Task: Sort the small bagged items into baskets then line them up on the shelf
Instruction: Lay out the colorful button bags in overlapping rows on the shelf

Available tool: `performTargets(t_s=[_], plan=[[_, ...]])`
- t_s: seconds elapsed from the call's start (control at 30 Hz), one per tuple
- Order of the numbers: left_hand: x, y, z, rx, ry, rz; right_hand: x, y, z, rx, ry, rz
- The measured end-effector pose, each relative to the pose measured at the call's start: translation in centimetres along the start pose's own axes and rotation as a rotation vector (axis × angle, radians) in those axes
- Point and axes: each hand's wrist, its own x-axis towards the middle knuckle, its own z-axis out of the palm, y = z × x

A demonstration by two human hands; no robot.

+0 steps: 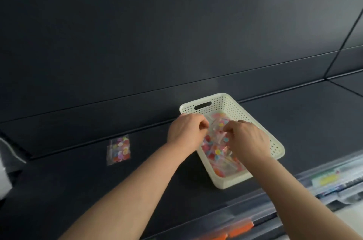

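Both forearms reach up from the lower edge of the view, bare, and meet over the basket. Between the fingers [202,125] of the left hand [184,129] and those of the right hand [247,139] is a small clear bag [216,128] of bright round pieces. Each hand pinches one side of it with curled fingers and thumb. The knuckles of both hands face up and the two sets of fingertips are close together, with only the bag between them.

Just under the fingers sits a cream perforated basket [275,145], its long side running away and to the left, with a slot handle in its far wall. More bagged pieces [214,153] in pink, red, yellow and blue lie piled inside it, below and nearer than the held bag.

The basket stands on a dark shelf [78,181]. Well to the left of the left hand's fingers, one more clear bag of coloured pieces [119,149] lies flat on the shelf, apart from the basket.

Nearer than the hands, below the shelf edge, are clear plastic bins [294,200], some holding orange things [241,228], too blurred to name. Beyond the fingers rises a plain dark back panel [157,24].
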Motion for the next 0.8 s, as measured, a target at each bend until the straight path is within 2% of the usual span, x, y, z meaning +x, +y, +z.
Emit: performTargets(t_s=[0.13, 0.23, 0.3, 0.37, 0.47, 0.53, 0.6, 0.73, 0.8], plan=[[2.0, 3.2, 2.2, 0.235, -0.187, 0.081, 0.1, 3.3, -0.3, 0.096, -0.020, 0.116], [3.3, 4.4, 4.1, 0.386, -0.338, 0.066, -0.1, 4.4, -0.2, 0.136, -0.018, 0.100], [3.8, 4.9, 5.1, 0.406, -0.406, 0.071, -0.1, 4.7, 0.0, 0.166, -0.010, 0.098], [4.1, 5.2, 5.7, 0.378, -0.421, 0.088, 0.0, 5.1, 0.0, 0.184, -0.007, 0.095], [4.0, 5.4, 5.8, 0.353, -0.313, 0.094, 0.2, 5.3, -0.1, 0.180, -0.022, 0.087], [3.9, 5.3, 5.2, 0.253, -0.216, 0.055, 0.6, 5.3, -0.3, 0.198, -0.033, 0.085], [4.0, 5.0, 4.3, 0.052, -0.155, -0.020, 0.9, 5.2, -0.5, 0.276, -0.056, 0.076], [3.6, 4.3, 2.0, -0.232, -0.150, -0.105, 1.4, 3.7, -1.4, 0.623, -0.154, 0.070], [3.0, 3.5, 1.1, -0.355, -0.116, -0.156, 1.6, 2.6, -1.7, 0.752, -0.135, 0.071]])
